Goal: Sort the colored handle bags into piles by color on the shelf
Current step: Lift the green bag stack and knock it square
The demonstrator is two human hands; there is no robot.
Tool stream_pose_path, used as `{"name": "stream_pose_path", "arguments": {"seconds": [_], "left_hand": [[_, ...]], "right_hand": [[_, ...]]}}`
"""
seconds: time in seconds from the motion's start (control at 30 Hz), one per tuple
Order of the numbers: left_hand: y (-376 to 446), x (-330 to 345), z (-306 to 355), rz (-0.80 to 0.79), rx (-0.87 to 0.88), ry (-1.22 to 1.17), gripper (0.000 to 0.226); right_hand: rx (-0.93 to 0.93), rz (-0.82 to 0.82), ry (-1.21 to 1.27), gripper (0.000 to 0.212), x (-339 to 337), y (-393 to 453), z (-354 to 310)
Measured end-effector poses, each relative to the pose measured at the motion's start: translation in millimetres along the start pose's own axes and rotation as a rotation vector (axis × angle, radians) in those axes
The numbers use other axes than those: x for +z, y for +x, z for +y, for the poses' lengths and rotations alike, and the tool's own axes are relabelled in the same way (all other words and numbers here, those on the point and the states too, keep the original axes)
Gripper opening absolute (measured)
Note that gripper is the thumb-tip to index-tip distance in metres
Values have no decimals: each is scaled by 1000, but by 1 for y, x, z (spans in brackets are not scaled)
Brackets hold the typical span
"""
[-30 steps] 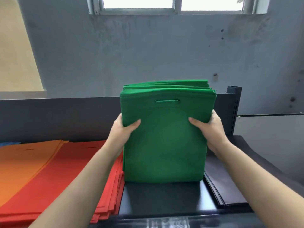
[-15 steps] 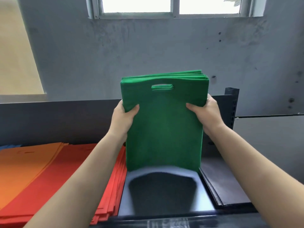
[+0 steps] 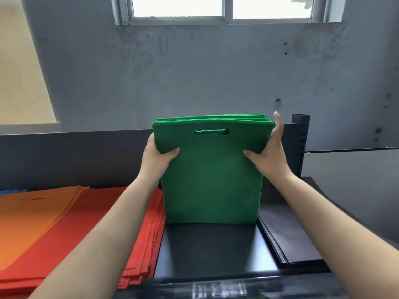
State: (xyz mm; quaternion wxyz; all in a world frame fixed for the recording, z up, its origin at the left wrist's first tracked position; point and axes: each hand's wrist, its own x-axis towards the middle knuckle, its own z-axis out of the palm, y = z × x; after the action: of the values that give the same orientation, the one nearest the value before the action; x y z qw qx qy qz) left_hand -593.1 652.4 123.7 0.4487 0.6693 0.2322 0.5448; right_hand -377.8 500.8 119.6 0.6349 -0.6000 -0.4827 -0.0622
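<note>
Fingers mostly hidden behind upright stack of green fabric handle bags (image 3: 212, 178); left hand (image 3: 157, 157) and right hand (image 3: 268, 154) gripping its sides, standing on black shelf (image 3: 213, 251), between red bags (image 3: 138, 240) left, black bags (image 3: 285, 236) right.

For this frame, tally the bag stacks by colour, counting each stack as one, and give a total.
Green stack, stood upright on the shelf, gripped by left hand and right hand: 1
Red stack: 1
Orange stack: 1
Black stack: 1
Blue sliver at far left, mostly hidden: 1
Total: 5
</note>
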Motion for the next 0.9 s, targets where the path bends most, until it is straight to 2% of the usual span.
{"name": "stream_pose_path", "arguments": {"seconds": [0.07,0.17,0.23,0.37,0.53,0.67,0.8,0.9], "left_hand": [[0,-1,7,31,106,90,73],[1,-1,16,39,308,255,99],[3,-1,21,42,398,367,92],[10,-6,30,69,334,476,63],[14,-5,34,69,316,496,65],[14,-7,31,56,299,495,76],[16,-9,34,62,282,497,65],[17,-9,35,67,312,512,58]], "right_hand": [[-102,4,-138,113,-4,2,-5],[-184,-26,-377,100,-9,8,-12],[-167,-36,-462,90,-11,13,-15],[-116,-27,-472,83,-13,17,-20],[-53,13,-439,77,-14,20,-23],[-109,-22,-420,85,-13,19,-25],[-65,-25,-442,84,-16,24,-26],[-58,-47,-446,98,-16,27,-28]]}}
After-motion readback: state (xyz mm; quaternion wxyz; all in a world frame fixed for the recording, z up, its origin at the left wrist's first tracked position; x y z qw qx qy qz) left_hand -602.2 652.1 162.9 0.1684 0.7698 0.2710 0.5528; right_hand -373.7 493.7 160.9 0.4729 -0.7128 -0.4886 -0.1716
